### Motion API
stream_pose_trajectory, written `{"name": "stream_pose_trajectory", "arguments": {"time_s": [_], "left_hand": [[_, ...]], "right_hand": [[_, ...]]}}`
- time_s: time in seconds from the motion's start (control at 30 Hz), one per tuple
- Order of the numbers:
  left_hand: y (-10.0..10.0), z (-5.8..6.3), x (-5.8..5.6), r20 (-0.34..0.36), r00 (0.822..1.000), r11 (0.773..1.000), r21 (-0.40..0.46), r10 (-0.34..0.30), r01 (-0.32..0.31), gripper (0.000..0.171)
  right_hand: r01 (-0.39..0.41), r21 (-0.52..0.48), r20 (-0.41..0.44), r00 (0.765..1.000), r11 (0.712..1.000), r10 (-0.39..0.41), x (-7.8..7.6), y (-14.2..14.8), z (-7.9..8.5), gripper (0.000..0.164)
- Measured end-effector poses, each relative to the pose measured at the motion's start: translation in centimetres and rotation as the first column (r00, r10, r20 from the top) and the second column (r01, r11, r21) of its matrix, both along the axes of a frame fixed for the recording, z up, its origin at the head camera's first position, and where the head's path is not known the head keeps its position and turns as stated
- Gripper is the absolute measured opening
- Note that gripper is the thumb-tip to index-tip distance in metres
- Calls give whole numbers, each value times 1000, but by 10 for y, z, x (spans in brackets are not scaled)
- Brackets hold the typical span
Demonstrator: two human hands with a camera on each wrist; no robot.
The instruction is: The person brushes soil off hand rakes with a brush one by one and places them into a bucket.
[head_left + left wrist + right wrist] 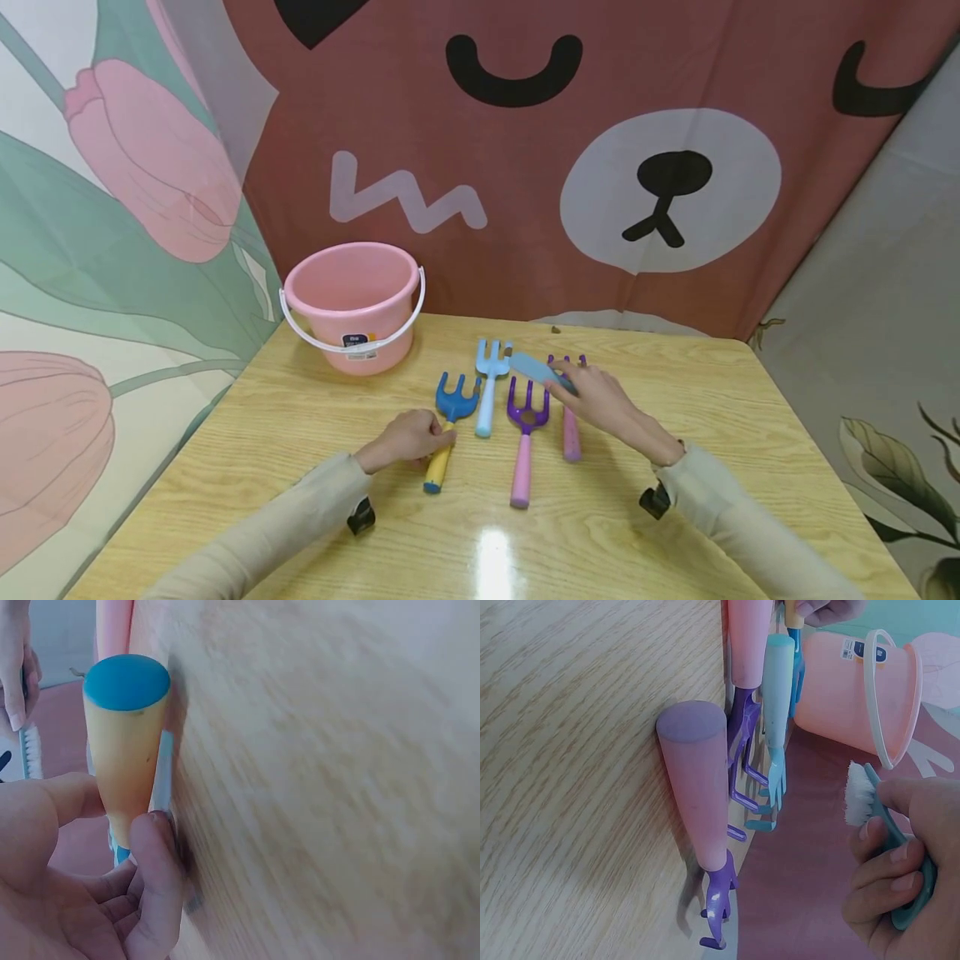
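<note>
My left hand (408, 435) pinches the yellow handle of a blue-headed toy garden fork (437, 472), its tines pointing away from me. In my right hand (603, 402) is a teal brush (904, 900), with my fingers curled round its handle; white bristles (859, 796) show in the right wrist view. From above, the brush overlaps the space between a light blue fork (486, 410) and a purple fork with a pink handle (521, 471). Another purple and pink fork (572, 437) lies under the right hand, its head partly hidden. Small brown specks mark several fork heads.
A pink bucket (375, 333) with a white handle stands at the back left of the wooden table (637, 533). A brown crumb (556, 330) lies near the far edge. A printed bear curtain (525, 167) hangs right behind the table.
</note>
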State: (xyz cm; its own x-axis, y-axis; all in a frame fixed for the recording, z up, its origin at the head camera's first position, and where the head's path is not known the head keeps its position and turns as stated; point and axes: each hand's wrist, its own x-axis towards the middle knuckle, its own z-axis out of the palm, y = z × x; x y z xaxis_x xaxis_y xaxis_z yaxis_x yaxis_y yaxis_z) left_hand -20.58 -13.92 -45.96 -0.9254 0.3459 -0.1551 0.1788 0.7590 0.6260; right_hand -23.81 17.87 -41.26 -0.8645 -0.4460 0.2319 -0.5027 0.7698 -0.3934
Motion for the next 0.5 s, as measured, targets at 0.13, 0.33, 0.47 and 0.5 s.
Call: {"name": "stream_pose_trajectory", "arguments": {"time_s": [0.13,0.33,0.47,0.5], "left_hand": [[-1,2,-1,31,999,999,15,39,-39,29],[-4,5,-2,43,996,997,5,82,-82,28],[-4,6,-2,41,995,996,-24,86,-85,28],[-4,6,-2,44,995,996,-27,85,-84,28]], "right_hand": [[-1,0,1,1000,1000,1,0,0,0,45],[-4,3,3,1000,1000,4,0,0,0,44],[-5,5,-1,1000,1000,5,1,0,-1,43],[-5,5,-2,1000,1000,5,1,0,-1,43]]}}
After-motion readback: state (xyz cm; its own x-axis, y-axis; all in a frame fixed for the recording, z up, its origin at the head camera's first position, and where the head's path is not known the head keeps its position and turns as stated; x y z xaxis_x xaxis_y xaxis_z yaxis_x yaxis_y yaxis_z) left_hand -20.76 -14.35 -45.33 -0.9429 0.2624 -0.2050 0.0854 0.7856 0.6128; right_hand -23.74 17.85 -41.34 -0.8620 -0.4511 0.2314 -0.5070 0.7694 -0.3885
